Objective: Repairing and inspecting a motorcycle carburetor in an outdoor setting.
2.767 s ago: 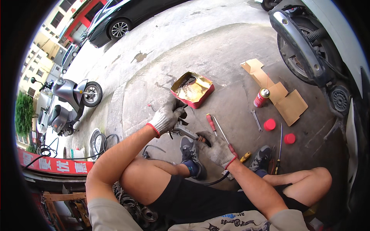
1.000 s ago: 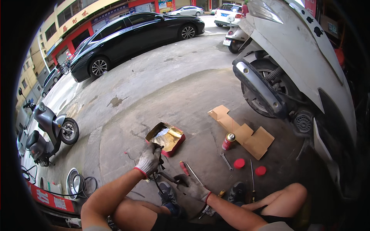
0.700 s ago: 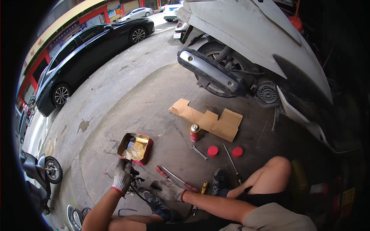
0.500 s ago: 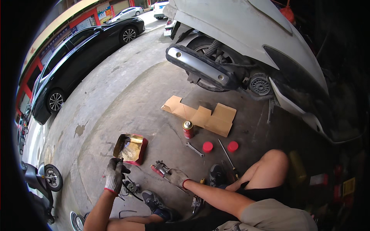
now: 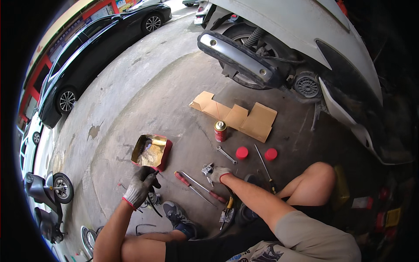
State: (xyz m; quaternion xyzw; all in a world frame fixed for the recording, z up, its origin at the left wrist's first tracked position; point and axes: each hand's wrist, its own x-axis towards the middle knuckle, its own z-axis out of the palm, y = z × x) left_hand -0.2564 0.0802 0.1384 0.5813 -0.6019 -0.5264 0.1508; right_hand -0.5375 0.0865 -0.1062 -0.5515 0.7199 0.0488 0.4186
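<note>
My left hand (image 5: pixel 142 187), in a grey-and-white work glove, is closed with its fingertips pinched by the near side of a cut-open red tin (image 5: pixel 165 158) with a gold inside. What the fingers hold is too dark and small to make out. Partly behind that hand, a carburetor-like metal part (image 5: pixel 153 199) with black hoses lies on the ground. My right hand (image 5: pixel 221 173), gloved too, is closed on a small silver metal part (image 5: pixel 208 170). It hovers over the floor beyond two red-handled screwdrivers (image 5: pixel 181 177).
Farther off are an open-end wrench (image 5: pixel 227 155), two red caps (image 5: pixel 242 153), a red can (image 5: pixel 220 132) and flattened cardboard (image 5: pixel 257 123). A long screwdriver (image 5: pixel 263 166) lies by my leg. A scooter (image 5: pixel 244 61) stands beyond; a black car (image 5: pixel 94 52) is parked left.
My right hand has carried the metal part rightward, away from the red-handled screwdrivers, which now show fully. My left hand stays near the tin. The whole view has shifted slightly.
</note>
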